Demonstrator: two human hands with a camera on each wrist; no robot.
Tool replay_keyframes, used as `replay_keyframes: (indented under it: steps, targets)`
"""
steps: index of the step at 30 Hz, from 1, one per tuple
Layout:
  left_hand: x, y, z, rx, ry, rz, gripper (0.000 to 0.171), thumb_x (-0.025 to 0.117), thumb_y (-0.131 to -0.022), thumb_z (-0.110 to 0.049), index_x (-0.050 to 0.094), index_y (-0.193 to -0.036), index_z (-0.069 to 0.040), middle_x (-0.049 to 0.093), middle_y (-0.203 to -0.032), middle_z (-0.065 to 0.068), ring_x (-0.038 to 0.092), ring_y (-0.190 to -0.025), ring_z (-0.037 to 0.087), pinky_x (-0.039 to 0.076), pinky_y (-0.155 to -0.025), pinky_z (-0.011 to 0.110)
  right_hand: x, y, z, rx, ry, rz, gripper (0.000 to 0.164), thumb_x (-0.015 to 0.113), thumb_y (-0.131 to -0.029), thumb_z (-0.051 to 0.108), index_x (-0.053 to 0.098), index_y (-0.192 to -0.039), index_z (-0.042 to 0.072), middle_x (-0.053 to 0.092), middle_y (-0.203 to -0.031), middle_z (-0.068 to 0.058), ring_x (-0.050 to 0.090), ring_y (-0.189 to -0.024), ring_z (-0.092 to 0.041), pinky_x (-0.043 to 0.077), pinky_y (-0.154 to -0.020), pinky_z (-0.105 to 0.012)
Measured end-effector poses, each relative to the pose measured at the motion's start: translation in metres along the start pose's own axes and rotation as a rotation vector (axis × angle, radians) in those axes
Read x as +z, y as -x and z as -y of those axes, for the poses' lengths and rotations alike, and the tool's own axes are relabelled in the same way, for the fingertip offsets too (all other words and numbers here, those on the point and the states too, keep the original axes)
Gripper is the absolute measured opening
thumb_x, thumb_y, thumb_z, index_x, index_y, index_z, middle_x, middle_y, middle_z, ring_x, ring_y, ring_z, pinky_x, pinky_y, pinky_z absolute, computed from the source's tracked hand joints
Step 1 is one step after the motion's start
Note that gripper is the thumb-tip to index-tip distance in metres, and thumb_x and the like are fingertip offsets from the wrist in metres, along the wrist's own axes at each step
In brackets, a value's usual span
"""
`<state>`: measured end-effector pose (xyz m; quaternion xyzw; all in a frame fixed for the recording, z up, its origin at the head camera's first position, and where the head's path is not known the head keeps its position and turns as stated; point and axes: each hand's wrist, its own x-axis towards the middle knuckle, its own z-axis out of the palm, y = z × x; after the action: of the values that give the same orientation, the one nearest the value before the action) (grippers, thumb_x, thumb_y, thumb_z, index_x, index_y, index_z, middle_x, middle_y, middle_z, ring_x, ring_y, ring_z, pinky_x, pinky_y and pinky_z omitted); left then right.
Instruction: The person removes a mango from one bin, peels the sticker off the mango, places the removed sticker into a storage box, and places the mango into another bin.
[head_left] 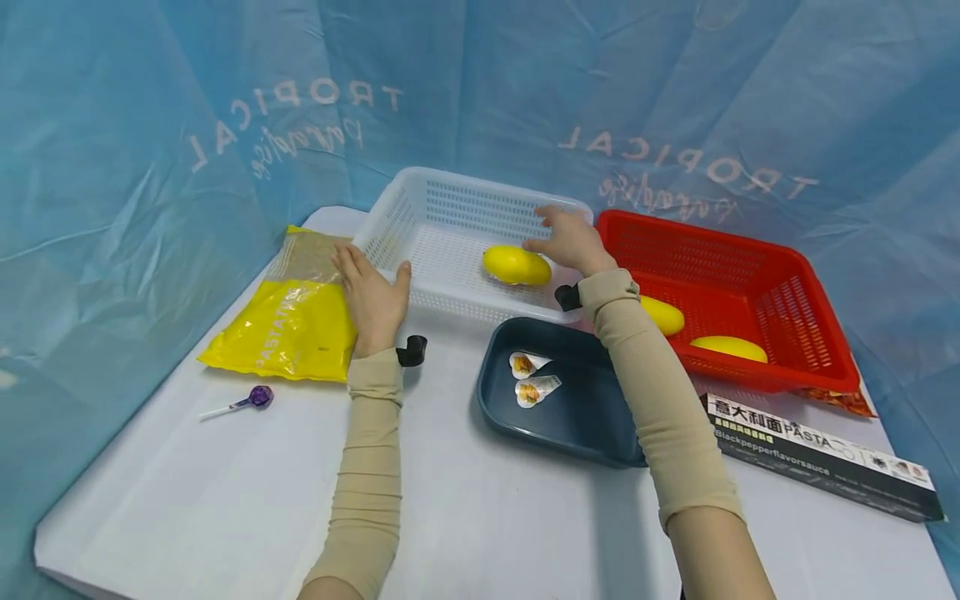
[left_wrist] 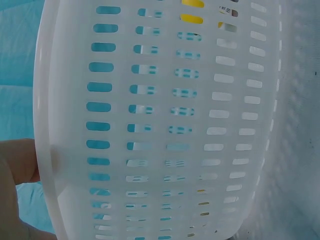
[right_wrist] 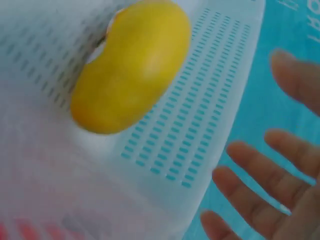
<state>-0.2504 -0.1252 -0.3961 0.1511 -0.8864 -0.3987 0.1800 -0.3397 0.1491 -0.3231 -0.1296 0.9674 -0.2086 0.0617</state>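
Observation:
A white slotted plastic basket [head_left: 442,246] stands at the back of the table with one yellow mango [head_left: 516,265] in it. My left hand [head_left: 375,304] is at the basket's front left corner, fingers straight and thumb raised. In the left wrist view, part of that hand shows right at the basket's rim [left_wrist: 44,115]. Over the basket's right end is my right hand [head_left: 567,240], fingers spread and nothing held. The right wrist view shows the mango [right_wrist: 132,67] inside the basket, apart from the right hand's fingers [right_wrist: 250,200].
A red basket [head_left: 795,308] with two yellow mangoes [head_left: 729,347] adjoins on the right. In front are a dark blue tray [head_left: 577,417] with two small cone-shaped packets [head_left: 534,390] and a pasta box [head_left: 817,454]. Leftward lie a yellow pasta bag [head_left: 300,329] and a purple lollipop [head_left: 260,397].

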Motion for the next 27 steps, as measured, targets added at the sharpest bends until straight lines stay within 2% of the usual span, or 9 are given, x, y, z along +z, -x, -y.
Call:
replay_keyframes:
  steps: [6, 9, 11, 14, 20, 27]
  targets:
    - [-0.001, -0.001, 0.001, -0.021, 0.003, 0.017, 0.088, 0.053, -0.096, -0.041, 0.004, -0.153, 0.004, -0.006, -0.163, 0.017, -0.007, -0.151, 0.033, 0.006, -0.124, 0.044, 0.024, -0.011, 0.008, -0.041, 0.149, -0.048, 0.070, 0.066, -0.089, 0.040, 0.039, -0.148, 0.013, 0.055, -0.140, -0.014, 0.059, -0.116, -0.030, 0.048, -0.101, -0.044]
    - [0.000, -0.002, 0.002, -0.022, 0.004, 0.022, 0.087, 0.052, -0.096, -0.041, 0.003, -0.153, 0.003, -0.008, -0.163, 0.016, -0.008, -0.151, 0.032, 0.006, -0.124, 0.043, 0.032, -0.015, 0.010, -0.063, 0.241, -0.054, 0.070, 0.065, -0.090, 0.042, 0.039, -0.148, 0.014, 0.055, -0.140, -0.014, 0.058, -0.115, -0.032, 0.047, -0.101, -0.046]
    - [0.001, -0.003, 0.002, -0.015, 0.006, 0.015, 0.087, 0.052, -0.096, -0.041, 0.004, -0.153, 0.004, -0.007, -0.163, 0.016, -0.008, -0.151, 0.032, 0.006, -0.124, 0.043, 0.035, -0.017, 0.012, -0.078, 0.262, -0.061, 0.069, 0.065, -0.090, 0.041, 0.040, -0.148, 0.015, 0.053, -0.142, -0.014, 0.056, -0.117, -0.034, 0.044, -0.104, -0.048]
    - [0.003, -0.003, 0.003, -0.003, 0.012, 0.003, 0.087, 0.052, -0.096, -0.041, 0.005, -0.153, 0.004, -0.005, -0.163, 0.017, -0.007, -0.151, 0.033, 0.005, -0.124, 0.043, 0.038, -0.018, 0.011, -0.101, 0.224, -0.045, 0.065, 0.066, -0.089, 0.038, 0.043, -0.146, 0.018, 0.051, -0.144, -0.012, 0.051, -0.124, -0.033, 0.040, -0.108, -0.049]
    - [0.004, -0.004, 0.003, 0.001, 0.013, -0.003, 0.087, 0.053, -0.095, -0.040, 0.007, -0.153, 0.006, -0.003, -0.163, 0.018, -0.006, -0.151, 0.034, 0.005, -0.124, 0.042, 0.042, -0.019, 0.009, -0.114, 0.071, 0.079, 0.057, 0.069, -0.088, 0.030, 0.050, -0.141, 0.019, 0.053, -0.140, -0.011, 0.049, -0.122, -0.030, 0.041, -0.108, -0.046]
    - [0.004, -0.003, 0.004, 0.005, 0.004, -0.003, 0.088, 0.052, -0.096, -0.041, 0.004, -0.153, 0.005, -0.004, -0.163, 0.019, -0.006, -0.151, 0.035, 0.005, -0.124, 0.043, 0.044, -0.024, 0.004, -0.139, 0.084, 0.128, 0.057, 0.070, -0.086, 0.026, 0.053, -0.138, 0.014, 0.050, -0.144, -0.012, 0.045, -0.126, -0.031, 0.037, -0.112, -0.045]
